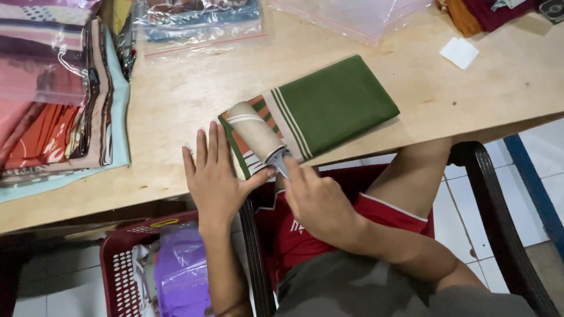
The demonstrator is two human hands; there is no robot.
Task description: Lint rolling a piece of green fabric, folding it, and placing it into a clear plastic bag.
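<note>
Cloth stack [56, 117]: at your far left, folded fabrics in pink, orange and pale blue, some in clear plastic, piled on the wooden table [176, 100].
Basket [120, 258]: a red perforated plastic basket sits on the floor below the table edge; it holds crumpled purple plastic bags [179, 267].
Left hand [214, 176]: your palm lies flat with fingers spread on the table edge, thumb touching the near end of the cardboard tube; it closes on nothing.
Cardboard tube [254, 132]: a tan cylinder lying across the striped end of the cloth.
Right hand [317, 199]: your fingers pinch the tube's near end at the table edge.
Folded cloth [332, 105]: a flat green rectangle with cream and orange stripes, smooth, centred on the table.
Clear bags [352, 14]: empty, glossy, at the far edge.
</note>
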